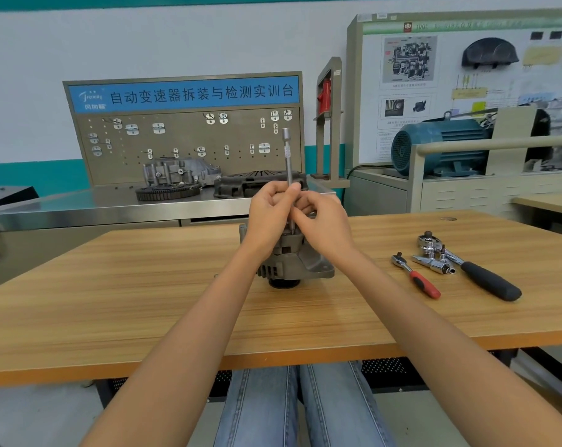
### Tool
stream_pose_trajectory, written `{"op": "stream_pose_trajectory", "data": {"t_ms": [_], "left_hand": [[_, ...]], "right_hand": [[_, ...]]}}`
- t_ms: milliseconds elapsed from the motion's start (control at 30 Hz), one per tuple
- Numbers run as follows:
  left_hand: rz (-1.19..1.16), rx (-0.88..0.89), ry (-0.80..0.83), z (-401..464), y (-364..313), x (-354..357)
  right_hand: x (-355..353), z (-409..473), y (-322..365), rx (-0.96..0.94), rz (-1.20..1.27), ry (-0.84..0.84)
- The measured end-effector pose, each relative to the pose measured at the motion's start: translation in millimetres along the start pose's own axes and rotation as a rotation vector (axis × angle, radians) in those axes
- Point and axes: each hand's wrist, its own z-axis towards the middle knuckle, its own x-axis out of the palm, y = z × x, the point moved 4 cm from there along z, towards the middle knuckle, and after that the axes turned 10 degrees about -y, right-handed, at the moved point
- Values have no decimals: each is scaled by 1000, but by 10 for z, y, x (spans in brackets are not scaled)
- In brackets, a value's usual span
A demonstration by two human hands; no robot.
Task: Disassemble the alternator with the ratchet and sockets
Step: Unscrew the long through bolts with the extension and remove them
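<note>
Both hands, L & R, fingers curled round upright extension bar atop alternator on table.

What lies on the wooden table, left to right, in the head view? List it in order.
alternator with both hands at the extension bar above it → red-handled ratchet → loose chrome sockets → black-handled ratchet.

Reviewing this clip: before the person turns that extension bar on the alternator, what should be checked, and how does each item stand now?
1. Extension bar upright over the alternator: ok.
2. Left hand and right hand both grip the bar: ok.
3. Bar's lower end seated on a fastener: cannot tell, hidden by fingers.
4. Ratchet fitted on bar's top: not ok, top bare.
5. Red-handled ratchet on the table, in reach: ok.
</note>
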Motion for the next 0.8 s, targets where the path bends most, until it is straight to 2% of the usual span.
{"op": "stream_pose_trajectory", "data": {"t_ms": [167,300,633,800], "left_hand": [[-19,-44,53,-4,1,29],[-11,-4,56,-18,-8,17],[-34,41,-3,-29,-2,18],[-26,31,-49,-46,6,27]], "right_hand": [[-6,1,20,-40,-8,33],[10,-4,6,-27,-65,76],[21,-37,48,7,-63,-71],[6,-37,64,-15,-56,-29]]}}
